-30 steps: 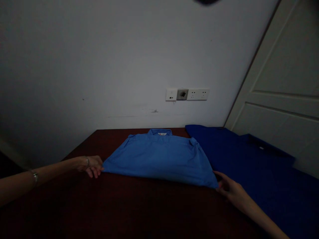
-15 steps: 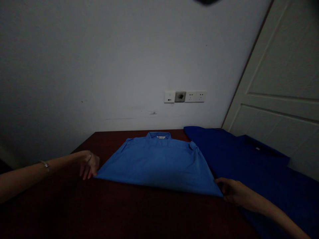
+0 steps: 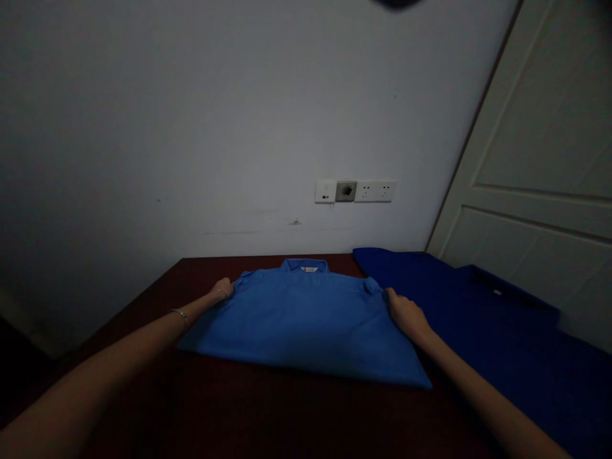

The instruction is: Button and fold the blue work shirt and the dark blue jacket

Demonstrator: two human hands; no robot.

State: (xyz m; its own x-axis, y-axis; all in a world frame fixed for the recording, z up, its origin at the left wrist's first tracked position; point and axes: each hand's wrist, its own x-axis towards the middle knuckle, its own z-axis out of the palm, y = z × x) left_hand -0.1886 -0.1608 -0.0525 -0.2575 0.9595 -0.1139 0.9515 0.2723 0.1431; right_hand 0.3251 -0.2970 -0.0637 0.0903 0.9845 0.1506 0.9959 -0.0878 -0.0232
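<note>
A light blue shirt [image 3: 301, 322] lies folded on the dark red-brown table [image 3: 229, 408], its collar and white label at the far side and a straight folded edge towards me. My left hand [image 3: 223, 289] grips the shirt's left side near the shoulder, fingers closed on the cloth. On the opposite side my right hand [image 3: 406, 313] pinches the right side just below the shoulder. The fingertips of both hands are partly hidden at the cloth's edges.
A dark blue garment [image 3: 459, 331] with a small white label is spread to the right, reaching the table's far edge. Behind the table rises a pale wall with a row of sockets [image 3: 366, 191]. A white panelled door [image 3: 535, 210] stands at the right.
Both hands have left the shirt's near corners and moved away from me along its sides to near the shoulders, where they grip the cloth. The shirt lies about where it was.
</note>
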